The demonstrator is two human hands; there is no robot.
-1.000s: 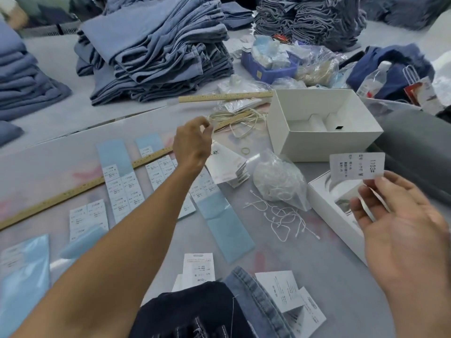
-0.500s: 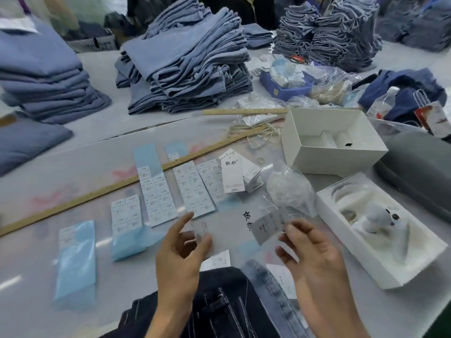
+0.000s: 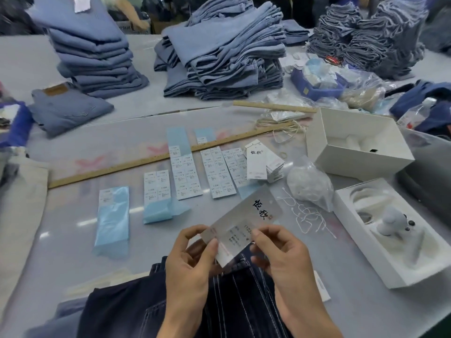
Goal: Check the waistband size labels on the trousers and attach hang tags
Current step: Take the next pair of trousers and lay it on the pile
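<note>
**denim_dan:** While both hands are busy with that hang tag (image 3: 240, 224), how far along would you say this job is?

**tagline_tess:** Early on this pair, I'd say. The left hand (image 3: 192, 261) is pinching the tag's near left edge between thumb and fingers, and the right hand (image 3: 280, 252) is pinching its right side where a small printed sticker is sitting. So both grips are pressing on the tag, and it's hovering just above the dark striped trousers (image 3: 234, 296) lying at the near edge of the surface (image 3: 61, 240).

**denim_dan:** Is the tag hanging on the trousers yet?

**tagline_tess:** Not that I can see. No string is showing through it, and the loose white strings (image 3: 302, 215) are lying well to the right, beside the plastic bag (image 3: 310, 184). My guess is the sticker is just going on, so threading and fastening are yet to come. Can't tell if the waistband label is getting checked; it's hidden under the hands.

**denim_dan:** And the rest of the pile?

**tagline_tess:** Sticker sheets (image 3: 185, 176) are lying in rows mid-surface with plenty left, spare tags (image 3: 263, 164) are stacked next to them, and folded jeans (image 3: 219, 52) are piling up at the back. Whether those are tagged, I can't tell.
</note>
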